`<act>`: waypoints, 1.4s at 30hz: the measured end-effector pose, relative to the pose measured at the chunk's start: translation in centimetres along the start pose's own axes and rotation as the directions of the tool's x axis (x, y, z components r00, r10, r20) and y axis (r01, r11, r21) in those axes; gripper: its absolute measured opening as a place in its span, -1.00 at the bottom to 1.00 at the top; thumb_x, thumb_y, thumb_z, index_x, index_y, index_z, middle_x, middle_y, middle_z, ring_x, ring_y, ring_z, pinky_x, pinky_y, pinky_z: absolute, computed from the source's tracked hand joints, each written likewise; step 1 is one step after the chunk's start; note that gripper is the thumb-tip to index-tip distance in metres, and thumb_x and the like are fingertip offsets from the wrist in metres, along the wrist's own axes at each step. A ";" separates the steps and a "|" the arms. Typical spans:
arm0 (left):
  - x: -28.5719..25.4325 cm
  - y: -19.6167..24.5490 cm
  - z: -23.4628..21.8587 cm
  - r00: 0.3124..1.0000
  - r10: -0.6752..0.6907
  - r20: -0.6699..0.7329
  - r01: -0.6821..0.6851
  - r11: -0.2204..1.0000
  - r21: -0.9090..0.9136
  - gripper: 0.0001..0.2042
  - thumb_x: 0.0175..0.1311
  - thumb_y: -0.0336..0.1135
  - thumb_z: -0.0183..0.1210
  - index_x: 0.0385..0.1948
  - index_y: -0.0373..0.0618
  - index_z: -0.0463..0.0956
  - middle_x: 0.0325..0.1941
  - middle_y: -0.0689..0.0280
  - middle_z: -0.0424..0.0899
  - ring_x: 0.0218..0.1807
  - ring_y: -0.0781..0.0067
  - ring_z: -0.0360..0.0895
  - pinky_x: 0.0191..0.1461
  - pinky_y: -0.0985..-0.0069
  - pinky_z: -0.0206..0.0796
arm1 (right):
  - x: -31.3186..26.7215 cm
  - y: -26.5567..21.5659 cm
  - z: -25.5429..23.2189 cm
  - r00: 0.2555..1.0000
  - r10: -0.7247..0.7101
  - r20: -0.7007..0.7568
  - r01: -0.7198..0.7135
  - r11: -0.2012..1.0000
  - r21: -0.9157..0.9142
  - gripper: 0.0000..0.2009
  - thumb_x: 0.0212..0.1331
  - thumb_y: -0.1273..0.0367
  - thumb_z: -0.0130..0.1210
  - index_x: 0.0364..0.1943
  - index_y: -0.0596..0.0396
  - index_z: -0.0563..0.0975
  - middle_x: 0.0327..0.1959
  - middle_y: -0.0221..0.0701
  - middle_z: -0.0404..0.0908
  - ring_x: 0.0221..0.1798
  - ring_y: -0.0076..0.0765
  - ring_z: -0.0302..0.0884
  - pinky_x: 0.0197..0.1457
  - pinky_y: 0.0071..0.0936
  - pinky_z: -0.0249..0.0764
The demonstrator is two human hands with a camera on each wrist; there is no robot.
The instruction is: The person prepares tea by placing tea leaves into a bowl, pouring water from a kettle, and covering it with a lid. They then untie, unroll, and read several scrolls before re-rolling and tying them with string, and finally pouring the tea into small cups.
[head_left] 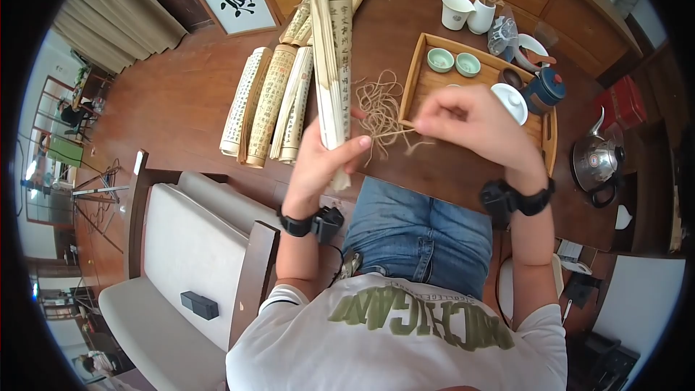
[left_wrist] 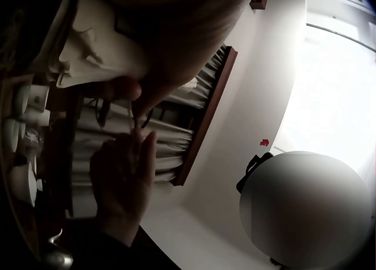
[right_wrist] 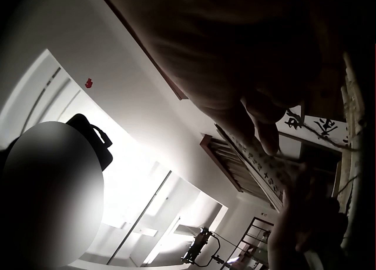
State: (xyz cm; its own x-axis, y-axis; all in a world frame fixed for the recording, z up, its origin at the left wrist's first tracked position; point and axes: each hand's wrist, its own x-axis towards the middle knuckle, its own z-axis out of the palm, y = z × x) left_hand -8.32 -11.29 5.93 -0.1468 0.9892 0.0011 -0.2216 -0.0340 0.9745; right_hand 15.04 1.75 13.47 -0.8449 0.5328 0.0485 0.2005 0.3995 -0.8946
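Note:
In the head view my left hand [head_left: 318,156] grips the lower end of an upright bundle of rolled paper [head_left: 333,65] printed with columns of characters. My right hand [head_left: 481,127] pinches a strand of twine [head_left: 394,132] that runs across to the left thumb. Behind this strand, a loose tangle of twine [head_left: 380,101] lies on the table. The left wrist view shows the bundle's creased end [left_wrist: 100,55] close up, with the right hand [left_wrist: 123,176] below it. Printed paper [right_wrist: 258,161] appears beside the right fingers in the dark right wrist view.
Several printed paper rolls [head_left: 271,105] lie at the table's left. To the right is a wooden tray [head_left: 418,76] with green cups [head_left: 468,64], a white lid [head_left: 510,103] and a blue canister [head_left: 544,90]. A metal kettle [head_left: 597,159] stands farther right; a cushioned chair [head_left: 192,246] is at left.

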 end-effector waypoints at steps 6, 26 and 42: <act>-0.5 1.0 -1.9 0.990 0.130 -0.053 -0.042 0.635 0.772 -0.60 0.17 -0.27 0.49 -0.08 -0.19 0.49 -0.37 0.10 0.67 -0.37 0.08 0.66 -0.25 0.17 0.45 | -4.7 -2.8 -2.6 0.997 -0.053 -0.048 0.020 0.851 -0.525 -0.88 0.19 0.36 0.29 -0.31 0.11 0.64 -0.53 -0.34 0.55 -0.43 -0.22 0.53 -0.32 -0.33 0.40; -1.7 1.7 -2.8 0.985 0.172 -0.026 -0.150 0.916 0.371 -0.38 0.17 -0.31 0.52 0.25 -0.19 0.40 -0.15 0.20 0.74 -0.23 0.27 0.72 -0.18 0.34 0.53 | -4.3 -0.3 1.2 0.933 -0.196 0.301 0.308 0.868 -0.390 -0.88 0.25 0.35 0.21 -0.31 0.09 0.66 -0.35 -0.29 0.68 -0.23 -0.07 0.67 -0.16 -0.22 0.56; -1.8 3.3 -4.4 0.548 0.130 0.826 -0.463 0.870 0.170 -0.51 0.10 -0.29 0.55 0.06 -0.23 0.60 -0.18 0.14 0.78 -0.22 0.16 0.76 -0.16 0.38 0.55 | -4.9 -2.9 -5.4 0.978 -0.175 0.114 0.204 0.917 -0.342 -0.86 0.31 0.37 0.20 -0.28 0.18 0.65 -0.41 -0.29 0.66 -0.35 -0.15 0.58 -0.25 -0.28 0.42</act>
State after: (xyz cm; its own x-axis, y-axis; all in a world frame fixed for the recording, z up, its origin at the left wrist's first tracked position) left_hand -13.00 -13.77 8.13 0.6870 0.6560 0.3126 0.0392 -0.4629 0.8855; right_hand 21.30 1.96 18.26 -0.9179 0.3660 0.1535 0.1812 0.7306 -0.6583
